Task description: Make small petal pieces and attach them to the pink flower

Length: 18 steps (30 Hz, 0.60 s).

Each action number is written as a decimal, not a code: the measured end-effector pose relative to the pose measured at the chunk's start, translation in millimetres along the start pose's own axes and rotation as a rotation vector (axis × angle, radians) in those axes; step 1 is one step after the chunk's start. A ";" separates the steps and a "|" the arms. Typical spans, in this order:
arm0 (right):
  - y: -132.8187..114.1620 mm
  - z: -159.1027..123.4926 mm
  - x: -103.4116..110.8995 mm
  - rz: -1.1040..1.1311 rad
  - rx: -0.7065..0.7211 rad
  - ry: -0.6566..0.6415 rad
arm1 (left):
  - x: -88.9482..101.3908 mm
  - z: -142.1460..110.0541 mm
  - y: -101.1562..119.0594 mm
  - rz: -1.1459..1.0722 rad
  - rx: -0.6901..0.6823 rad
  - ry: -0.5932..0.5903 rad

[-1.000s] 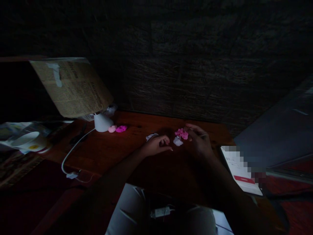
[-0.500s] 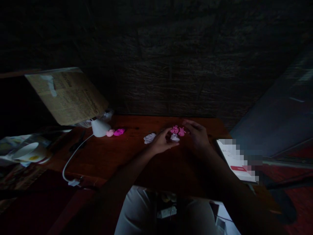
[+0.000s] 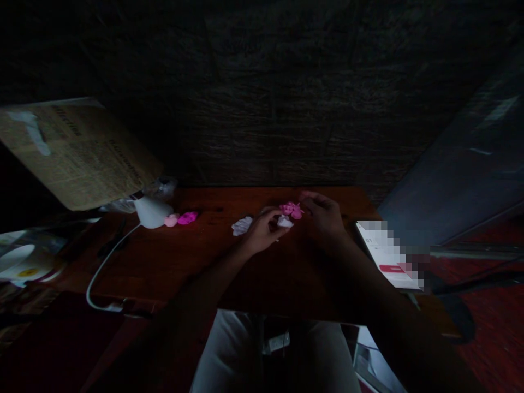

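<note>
A: Where to look first?
B: At the left hand (image 3: 260,233), toward the middle of the bench (image 3: 192,256). See thumb and index finger set around a crumpled white piece (image 3: 285,222), nearer the front edge than a crumpled pink cluster (image 3: 291,209). Too dark to judge any squeeze.
A: And the right hand (image 3: 325,214)?
B: Apart from the left, just right of the pink, toward the far edge. Half curled; impossible to make out anything pinched, or any touch.
A: What to fear from here?
B: Crushing the white piece, probably thin and soft, by pressing too hard. Or tearing the pink cluster, by tugging from the right without steadying from the left.
A: Anything nearby to mind?
B: Watch the second white piece (image 3: 241,225), just beside the left hand and easily swept away by a wrist swinging left. Watch also the lit-screen device (image 3: 379,254) along the right edge, near the right forearm (image 3: 362,286): liable to slide off if nudged.
A: And the light?
B: Very dim, so prone to misjudging gaps between fingertips and pink.
</note>
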State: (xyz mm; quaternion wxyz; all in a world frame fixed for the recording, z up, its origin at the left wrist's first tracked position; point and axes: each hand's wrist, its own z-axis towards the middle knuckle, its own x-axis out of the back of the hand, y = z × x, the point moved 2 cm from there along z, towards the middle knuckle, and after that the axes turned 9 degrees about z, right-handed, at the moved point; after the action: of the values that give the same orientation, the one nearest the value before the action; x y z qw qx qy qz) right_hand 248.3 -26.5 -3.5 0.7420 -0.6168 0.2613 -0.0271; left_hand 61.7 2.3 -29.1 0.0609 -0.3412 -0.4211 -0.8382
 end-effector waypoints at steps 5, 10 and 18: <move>4.1 5.8 5.6 -0.072 0.029 0.004 | 1.6 -3.1 1.8 -0.025 -0.013 -0.004; 7.9 7.7 7.8 -0.121 0.037 -0.023 | 5.6 -5.5 4.2 -0.076 0.043 -0.054; 2.4 0.6 -1.6 -0.328 0.075 -0.314 | 9.7 -9.2 -3.5 -0.175 0.024 -0.165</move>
State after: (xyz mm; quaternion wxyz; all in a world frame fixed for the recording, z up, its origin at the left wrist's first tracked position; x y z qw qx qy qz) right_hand 246.6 -24.8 -5.1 0.7816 -0.6196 0.0379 -0.0609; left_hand 48.2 -0.5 -29.2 -0.0433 -0.3704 -0.4629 -0.8041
